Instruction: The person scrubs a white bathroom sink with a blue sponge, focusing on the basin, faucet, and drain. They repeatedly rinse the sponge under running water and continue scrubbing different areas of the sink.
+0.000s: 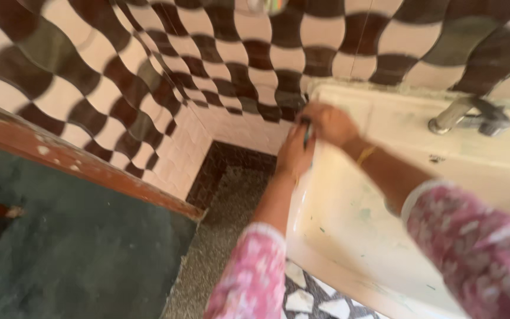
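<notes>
Pretty sure this is a home bathroom or washroom. The fingers point(320, 118) are sitting at the back corner of a cream wall-mounted washbasin point(349, 230), a metal tap point(467, 115) is poking out off to their right, and wavy brown-and-cream wall tiles point(149, 65) are running right behind them.

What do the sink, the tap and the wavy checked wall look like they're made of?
Sink: probably glazed ceramic, since it is cream, smooth and faintly glossy with greenish stains. Tap: metal, judging by its dull grey sheen, though blur hides detail. Wall: glazed tiles in brown and cream, with grout lines visible. Both hands, left and right, meet at the sink's corner around a small dark thing.
</notes>
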